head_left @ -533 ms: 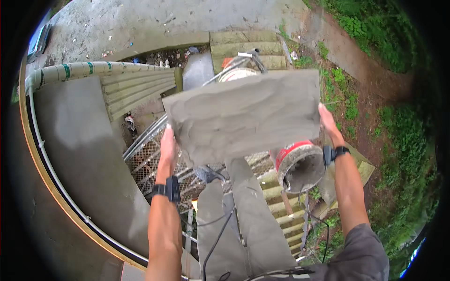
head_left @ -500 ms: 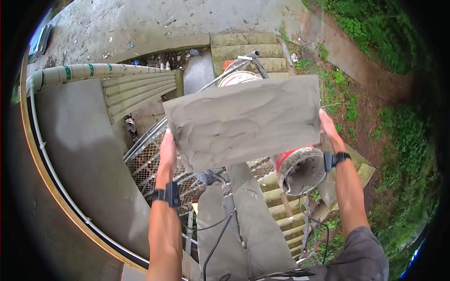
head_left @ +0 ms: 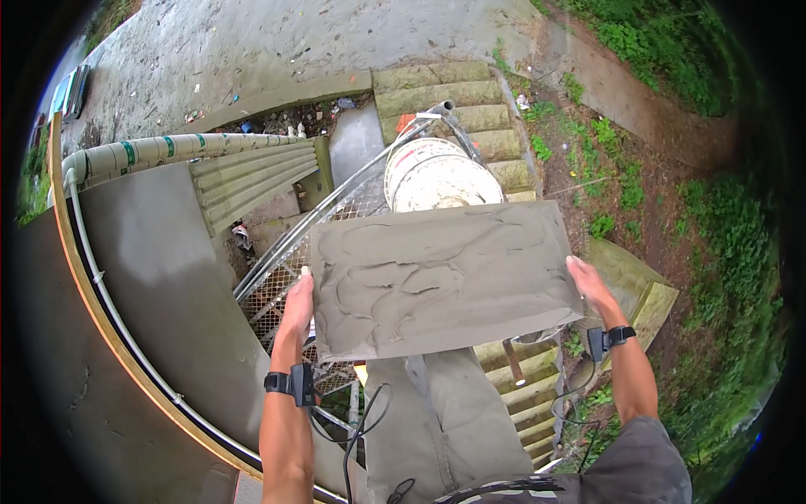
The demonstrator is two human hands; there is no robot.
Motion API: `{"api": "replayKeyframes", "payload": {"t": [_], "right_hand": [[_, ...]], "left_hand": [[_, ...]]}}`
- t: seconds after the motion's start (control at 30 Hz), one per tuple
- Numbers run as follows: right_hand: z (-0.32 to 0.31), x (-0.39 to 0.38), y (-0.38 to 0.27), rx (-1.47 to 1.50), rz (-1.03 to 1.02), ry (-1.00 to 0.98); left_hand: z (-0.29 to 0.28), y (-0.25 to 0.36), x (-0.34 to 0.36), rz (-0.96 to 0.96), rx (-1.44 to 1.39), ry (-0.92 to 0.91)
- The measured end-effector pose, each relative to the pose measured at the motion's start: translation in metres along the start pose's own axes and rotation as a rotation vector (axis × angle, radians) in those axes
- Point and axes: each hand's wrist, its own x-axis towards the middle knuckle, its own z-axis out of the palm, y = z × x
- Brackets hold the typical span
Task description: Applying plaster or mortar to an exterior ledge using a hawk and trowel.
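Note:
I hold a large rectangular tile level in front of my legs, its upper face coated with wet grey mortar in uneven, smeared ridges. My left hand is closed on the tile's left short edge, thumb on top and fingers hidden below. The opposite short edge is gripped by my right hand, with its thumb also uppermost. Beyond the far edge stands a whitish, mortar-stained bucket. A second bucket is mostly covered by the tile's near right corner. Close to it, a wooden handle sticks out.
Metal poles and mesh form a platform beneath me. Concrete steps descend beyond it. On the left are a grey concrete surface, a curved white pipe and a thick wrapped pipe. Greenery covers the right slope.
The tile has come down and nearer to my body, both hands still on it. More of the far bucket shows now, while the near bucket has become mostly hidden.

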Motion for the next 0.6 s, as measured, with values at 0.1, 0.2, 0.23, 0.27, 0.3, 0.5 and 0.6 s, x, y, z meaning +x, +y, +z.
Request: {"api": "replayKeyframes", "payload": {"t": [0.1, 0.2, 0.23, 0.27, 0.3, 0.5, 0.6], "right_hand": [[-0.010, -0.017, -0.006, -0.070, -0.001, -0.009], [-0.022, -0.029, -0.017, -0.120, -0.038, -0.010], [-0.026, -0.032, -0.022, -0.131, -0.043, -0.020], [-0.028, -0.035, -0.028, -0.149, -0.049, -0.019], [-0.031, -0.039, -0.034, -0.166, -0.033, -0.044], [-0.049, -0.055, -0.080, -0.183, 0.045, -0.159], [-0.061, -0.054, -0.099, -0.216, 0.117, -0.191]], "left_hand": [[-0.002, 0.005, -0.026, 0.006, -0.031, 0.004], [-0.012, 0.006, -0.055, 0.018, -0.034, 0.031], [-0.016, 0.007, -0.062, -0.009, -0.053, 0.049], [-0.021, 0.007, -0.069, -0.031, -0.140, 0.019], [-0.021, 0.006, -0.074, 0.028, -0.110, 0.012], [-0.046, 0.018, -0.106, 0.134, -0.111, -0.173], [-0.050, 0.018, -0.119, 0.288, -0.270, -0.315]]}}
